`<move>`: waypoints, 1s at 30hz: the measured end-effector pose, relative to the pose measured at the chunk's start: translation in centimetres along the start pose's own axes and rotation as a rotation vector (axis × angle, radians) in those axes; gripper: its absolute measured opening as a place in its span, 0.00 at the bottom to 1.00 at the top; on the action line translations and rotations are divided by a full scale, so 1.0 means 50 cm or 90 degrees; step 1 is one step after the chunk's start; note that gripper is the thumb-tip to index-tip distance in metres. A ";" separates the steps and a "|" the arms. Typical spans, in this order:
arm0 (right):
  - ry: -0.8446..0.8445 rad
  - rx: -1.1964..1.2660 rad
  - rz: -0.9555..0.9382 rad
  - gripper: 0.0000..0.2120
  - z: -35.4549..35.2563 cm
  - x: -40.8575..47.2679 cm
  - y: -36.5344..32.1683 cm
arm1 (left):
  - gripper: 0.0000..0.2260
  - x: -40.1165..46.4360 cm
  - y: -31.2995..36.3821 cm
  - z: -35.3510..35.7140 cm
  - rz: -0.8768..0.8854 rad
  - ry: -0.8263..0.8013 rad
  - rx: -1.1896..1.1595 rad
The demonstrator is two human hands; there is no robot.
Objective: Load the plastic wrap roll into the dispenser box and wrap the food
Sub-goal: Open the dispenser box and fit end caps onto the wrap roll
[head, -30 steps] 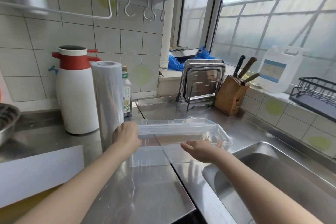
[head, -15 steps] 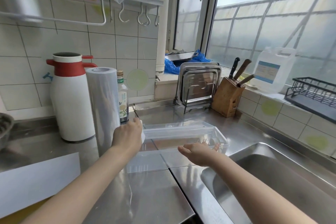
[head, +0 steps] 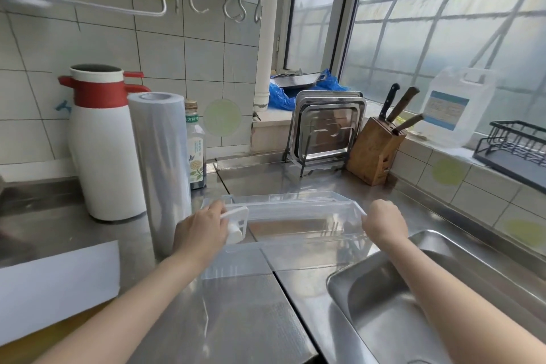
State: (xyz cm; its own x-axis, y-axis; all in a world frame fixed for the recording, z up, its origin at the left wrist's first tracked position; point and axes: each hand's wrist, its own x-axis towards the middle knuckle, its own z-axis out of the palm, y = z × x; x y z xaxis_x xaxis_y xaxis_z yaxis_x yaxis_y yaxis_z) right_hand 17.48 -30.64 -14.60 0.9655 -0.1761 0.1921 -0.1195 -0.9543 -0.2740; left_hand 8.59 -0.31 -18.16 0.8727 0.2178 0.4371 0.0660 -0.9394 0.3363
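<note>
A clear plastic dispenser box [head: 295,217] lies lengthwise on the steel counter, its lid folded open toward me. My left hand [head: 201,229] grips a white end piece [head: 236,223] at the box's left end. My right hand [head: 384,223] holds the box's right end with curled fingers. The tall plastic wrap roll [head: 161,162] stands upright just left of the box, behind my left hand. No food is in view.
A white and red thermos [head: 103,145] and an oil bottle [head: 195,148] stand by the roll. A tray rack [head: 325,130] and a knife block [head: 375,151] sit behind the box. The sink [head: 413,298] lies at right; a white board [head: 56,284] at left.
My right hand moved from the box's front edge to its right end and closed on it. My left hand now holds the white end piece at the left end.
</note>
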 end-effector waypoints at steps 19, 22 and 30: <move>-0.040 -0.258 -0.106 0.05 -0.005 0.015 -0.030 | 0.05 0.007 0.002 0.015 -0.049 -0.064 -0.151; -0.028 -0.193 -0.093 0.14 -0.010 0.020 -0.025 | 0.05 0.005 0.000 0.016 -0.048 -0.069 -0.155; -0.014 -0.015 -0.042 0.06 -0.032 0.004 -0.025 | 0.05 0.000 -0.005 0.005 -0.005 -0.078 -0.156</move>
State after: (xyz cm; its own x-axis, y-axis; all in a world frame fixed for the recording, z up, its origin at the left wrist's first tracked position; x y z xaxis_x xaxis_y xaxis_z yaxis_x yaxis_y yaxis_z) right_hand 17.46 -29.87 -12.73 0.9761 -0.1078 0.1885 -0.0607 -0.9689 -0.2398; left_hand 8.70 -0.13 -18.44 0.9255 0.1771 0.3348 -0.0333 -0.8424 0.5378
